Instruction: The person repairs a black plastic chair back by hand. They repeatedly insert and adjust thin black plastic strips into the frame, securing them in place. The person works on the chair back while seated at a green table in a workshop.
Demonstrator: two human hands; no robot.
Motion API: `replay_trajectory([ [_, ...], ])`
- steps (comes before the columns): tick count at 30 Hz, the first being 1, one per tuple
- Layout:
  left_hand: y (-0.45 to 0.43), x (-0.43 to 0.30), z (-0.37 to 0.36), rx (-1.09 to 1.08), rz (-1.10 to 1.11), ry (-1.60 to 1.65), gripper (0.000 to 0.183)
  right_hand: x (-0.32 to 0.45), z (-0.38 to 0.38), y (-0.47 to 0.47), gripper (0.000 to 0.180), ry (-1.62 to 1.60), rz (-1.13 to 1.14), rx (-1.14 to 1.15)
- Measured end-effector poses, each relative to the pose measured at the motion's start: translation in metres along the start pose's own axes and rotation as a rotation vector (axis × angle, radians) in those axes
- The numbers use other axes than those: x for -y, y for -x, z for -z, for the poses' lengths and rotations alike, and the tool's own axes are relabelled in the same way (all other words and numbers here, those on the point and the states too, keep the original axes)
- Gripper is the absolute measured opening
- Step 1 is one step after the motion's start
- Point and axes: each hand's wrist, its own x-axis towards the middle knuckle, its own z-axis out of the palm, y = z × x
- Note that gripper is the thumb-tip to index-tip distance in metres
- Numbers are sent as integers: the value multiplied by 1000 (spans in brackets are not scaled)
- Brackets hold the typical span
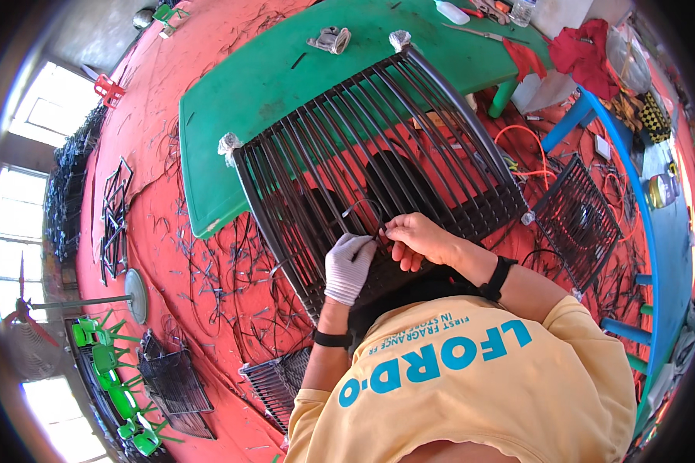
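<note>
A dark tubular frame (462, 110) strung with long parallel strips leans from my lap onto the edge of a green table (226, 110). Clear plastic wraps its corners. At its near end, dark strips are woven across in a band. My left hand (349, 267), in a white knitted glove, pinches a thin dark plastic strip (379, 211) close to this band. Bare and just to the right, my right hand (418, 240) has thumb and forefinger closed on the same strip. A loop of it rises above my fingers. Where it enters the weave is hidden by my hands.
A crumpled glove (330, 40) and scissors (480, 33) lie on the green table. Another woven panel (579, 220) rests at right beside a blue table (666, 231). An orange hose (541, 144) and strip scraps cover the red floor (208, 312). A fan (32, 347) stands left.
</note>
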Motion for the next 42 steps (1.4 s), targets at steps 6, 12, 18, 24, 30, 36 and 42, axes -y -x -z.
replay_trajectory([
  [6, -9, 6, 15, 176, 374, 250, 15, -8, 3, -2, 37, -48, 29, 22],
  [12, -6, -4, -13, -100, 105, -181, 11, -10, 20, -11, 18, -349, -53, 153],
  [18, -1, -14, -30, -84, -93, -642, 8, -8, 24, -13, 21, -445, -84, 222],
  [24, 8, -6, -21, -53, -312, -468, 12, 13, 11, -4, 30, 123, -58, 187],
  [30, 10, -5, -21, -105, -272, -420, 12, 54, 7, -6, 32, 781, -48, 212],
  [36, 10, -8, -18, -115, -255, -403, 10, 54, 9, 3, 21, 1194, 216, 114],
  [42, 11, -4, -14, -162, -265, -290, 7, 29, 18, 20, 19, 1460, 593, -30],
])
